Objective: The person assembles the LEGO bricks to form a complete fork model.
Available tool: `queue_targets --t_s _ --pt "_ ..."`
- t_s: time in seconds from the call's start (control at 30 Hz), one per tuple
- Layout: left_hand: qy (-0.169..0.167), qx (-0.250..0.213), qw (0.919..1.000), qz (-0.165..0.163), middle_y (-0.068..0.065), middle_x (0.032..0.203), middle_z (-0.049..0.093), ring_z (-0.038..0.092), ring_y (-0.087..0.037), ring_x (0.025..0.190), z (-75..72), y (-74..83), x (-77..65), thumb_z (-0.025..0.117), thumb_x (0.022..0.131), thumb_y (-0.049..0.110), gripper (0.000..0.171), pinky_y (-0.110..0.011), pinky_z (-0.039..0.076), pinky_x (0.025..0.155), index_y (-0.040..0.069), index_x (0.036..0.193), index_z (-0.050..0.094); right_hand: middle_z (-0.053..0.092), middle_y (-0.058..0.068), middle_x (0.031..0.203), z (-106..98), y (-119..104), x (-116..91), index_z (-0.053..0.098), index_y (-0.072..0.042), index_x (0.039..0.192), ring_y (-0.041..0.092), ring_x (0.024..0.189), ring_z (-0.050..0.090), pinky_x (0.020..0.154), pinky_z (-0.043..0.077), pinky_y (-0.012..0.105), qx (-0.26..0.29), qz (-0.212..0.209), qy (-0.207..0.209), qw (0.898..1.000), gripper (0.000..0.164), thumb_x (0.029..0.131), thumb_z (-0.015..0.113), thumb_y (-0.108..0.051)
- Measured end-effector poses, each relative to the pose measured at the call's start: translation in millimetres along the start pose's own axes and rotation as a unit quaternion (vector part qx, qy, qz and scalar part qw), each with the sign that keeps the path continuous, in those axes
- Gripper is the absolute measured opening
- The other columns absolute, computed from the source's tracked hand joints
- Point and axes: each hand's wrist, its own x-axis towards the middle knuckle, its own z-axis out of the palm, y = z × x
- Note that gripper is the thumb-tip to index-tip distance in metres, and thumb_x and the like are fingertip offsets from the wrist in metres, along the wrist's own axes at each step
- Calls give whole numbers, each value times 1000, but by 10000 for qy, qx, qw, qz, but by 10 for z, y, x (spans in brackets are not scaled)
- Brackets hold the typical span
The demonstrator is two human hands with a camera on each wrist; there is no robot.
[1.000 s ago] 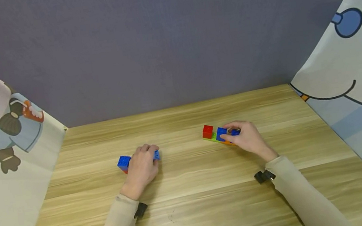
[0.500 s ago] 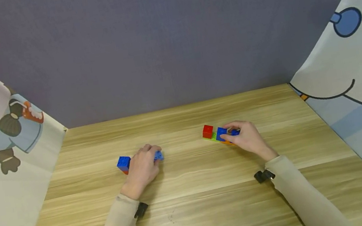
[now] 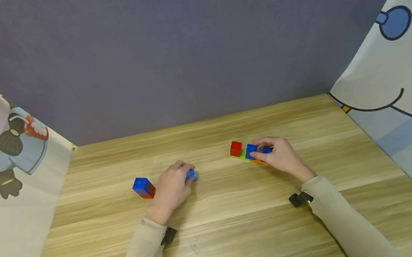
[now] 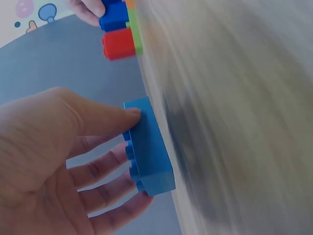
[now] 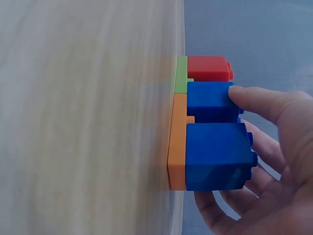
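My left hand (image 3: 172, 186) pinches a light blue building block (image 4: 150, 149) between thumb and fingers, its studs turned toward the palm. The block is just over the tabletop; whether it touches is hard to tell. On the right, my right hand (image 3: 282, 156) holds a blue building block (image 5: 211, 100), thumb on its near top edge and fingers behind. That block stands on a low base of green (image 5: 181, 74) and orange (image 5: 177, 147) plates. A red block (image 3: 236, 148) and a second blue block (image 5: 217, 156) stand on the same base.
A stack of a blue block on a red one (image 3: 144, 187) stands left of my left hand. The wooden table (image 3: 221, 240) ends at a grey panel (image 3: 187, 52) behind, with cartoon-printed panels at both sides.
My left hand has moved right with the light blue block, away from the blue-and-red stack, which now shows fully. The right hand stays on the assembly.
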Motion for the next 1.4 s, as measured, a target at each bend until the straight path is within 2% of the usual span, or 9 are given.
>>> queue_targets --t_s 0.2,0.33,0.6,0.83,1.07,1.4 --pt "-217 -526 9981 217 -14 127 75 73 -35 116 55 166 98 78 95 7 32 -50 61 101 5 127 75 81 14 111 -5 10 -5 78 -9 126 30 98 74 79 62 40 -5 -14 -16 10000 39 93 85 -29" --pt "-354 -675 9966 303 -14 131 75 71 -34 124 92 257 134 78 96 8 32 -49 58 106 6 127 75 81 14 111 -6 5 -9 78 -9 126 31 99 74 79 61 39 5 12 -31 10000 39 93 85 -30" --pt "-397 -643 9957 526 -11 127 77 72 -32 121 185 369 186 80 95 10 30 -48 61 102 9 125 77 80 15 112 -8 -4 -16 78 -8 126 31 100 75 80 62 40 11 58 -49 10000 40 93 85 -29" --pt "-348 -738 9944 677 -9 127 77 73 -32 120 245 444 275 80 95 9 28 -47 59 104 8 123 78 80 16 115 -12 -11 -15 77 -9 127 33 102 74 83 63 45 13 120 -81 9999 41 93 84 -30" --pt "-532 -801 9934 628 -8 128 77 72 -32 120 290 501 314 80 95 9 28 -49 60 103 11 123 79 79 16 117 -6 -3 -11 76 -9 128 34 105 74 86 63 48 40 146 -100 9998 41 94 84 -30" --pt "-509 -952 9923 602 -9 127 77 72 -33 119 319 490 295 82 93 10 29 -49 60 102 10 122 79 79 16 120 -4 4 -8 76 -9 129 34 107 73 87 63 48 95 202 -115 9997 42 94 84 -30"
